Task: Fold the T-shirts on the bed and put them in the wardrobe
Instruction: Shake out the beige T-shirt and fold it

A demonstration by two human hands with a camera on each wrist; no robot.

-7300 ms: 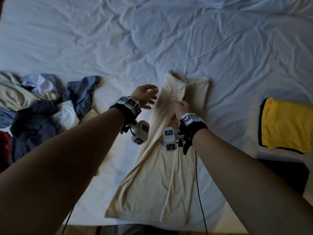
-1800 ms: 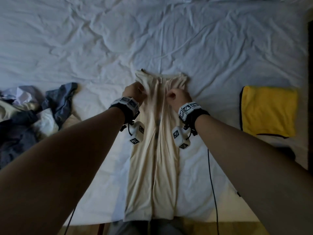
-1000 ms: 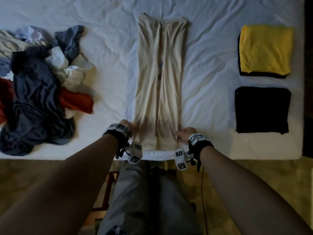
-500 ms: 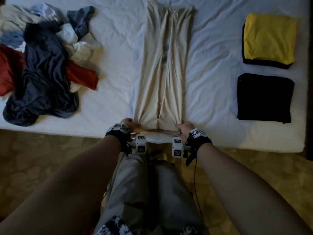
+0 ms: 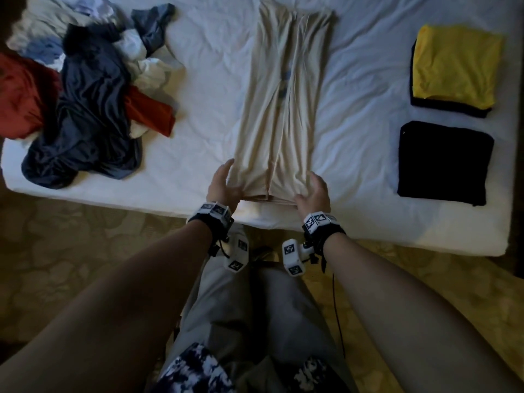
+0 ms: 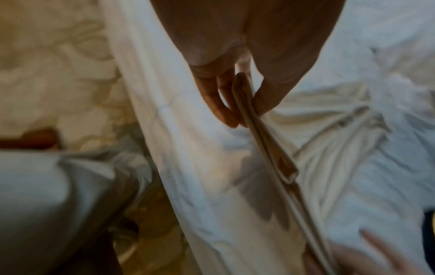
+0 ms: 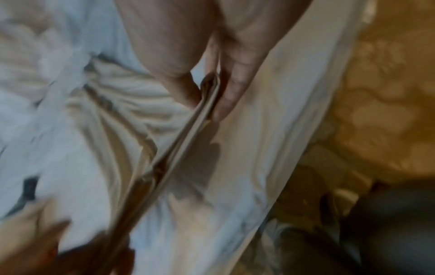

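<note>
A cream T-shirt (image 5: 280, 103), folded into a long narrow strip, lies down the middle of the white bed (image 5: 198, 143). My left hand (image 5: 224, 182) pinches its near left corner and my right hand (image 5: 313, 191) pinches its near right corner. The near hem is lifted a little off the sheet. In the left wrist view the thumb and fingers (image 6: 223, 109) clamp the layered cream T-shirt's edge (image 6: 266, 145). In the right wrist view the fingers (image 7: 226, 100) clamp the same cream T-shirt's hem (image 7: 188, 130), which stretches taut between the hands.
A heap of unfolded shirts (image 5: 85, 89) in navy, red, white and grey lies at the left. A folded yellow shirt (image 5: 453, 63) on a dark one and a folded black shirt (image 5: 442, 163) sit at the right. Patterned floor lies below the bed edge.
Both hands have moved forward from the bed's edge and raised the shirt's near hem. Earlier they were at the collar end, then came down to the hem.
</note>
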